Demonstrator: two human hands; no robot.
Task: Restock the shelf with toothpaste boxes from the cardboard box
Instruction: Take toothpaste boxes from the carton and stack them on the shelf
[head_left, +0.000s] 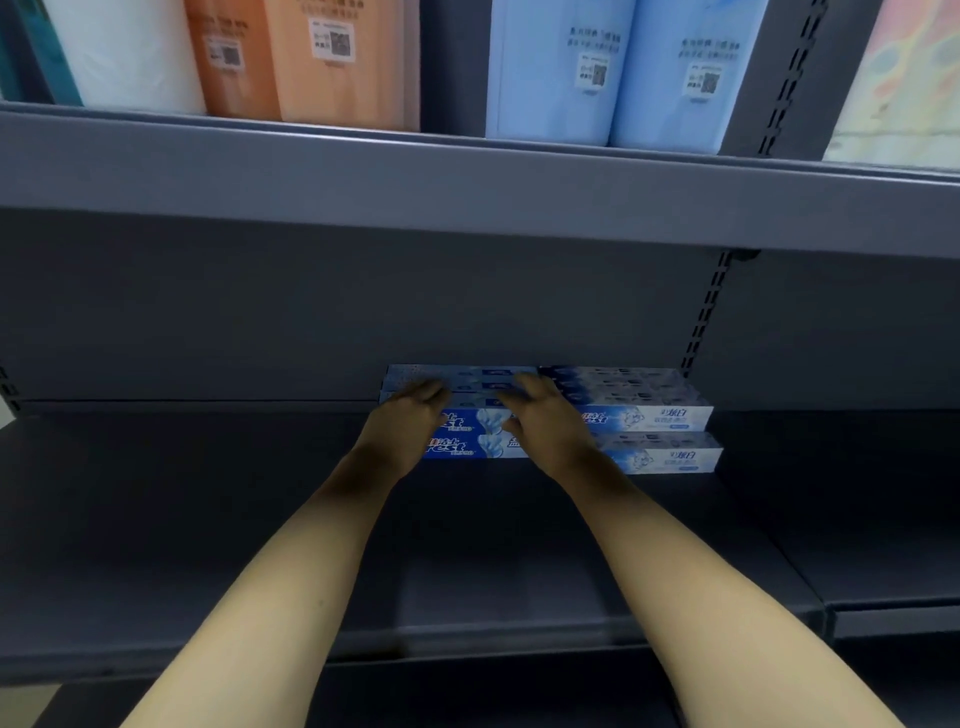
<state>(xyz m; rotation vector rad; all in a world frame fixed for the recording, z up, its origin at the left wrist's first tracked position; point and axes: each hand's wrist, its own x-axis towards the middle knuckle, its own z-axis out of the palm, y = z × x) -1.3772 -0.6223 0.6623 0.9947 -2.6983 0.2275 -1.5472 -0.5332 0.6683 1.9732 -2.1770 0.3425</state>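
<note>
Blue-and-white toothpaste boxes lie stacked at the back of the dark grey shelf (208, 519). The left stack (483, 441) sits beside the right stack (654, 415). My left hand (410, 415) rests on the left end of the left stack, fingers laid over the top boxes. My right hand (540, 415) lies over the same stack's right end, where the two stacks meet, fingers spread on the top. Whether the fingers curl around a box is not visible. The cardboard box is out of view.
The upper shelf (467, 176) overhangs close above and carries orange (311, 57), white and light blue (613, 67) paper packs. A slotted upright (701, 317) stands right of the stacks. Bare shelf surface stretches left of the boxes and in front of them.
</note>
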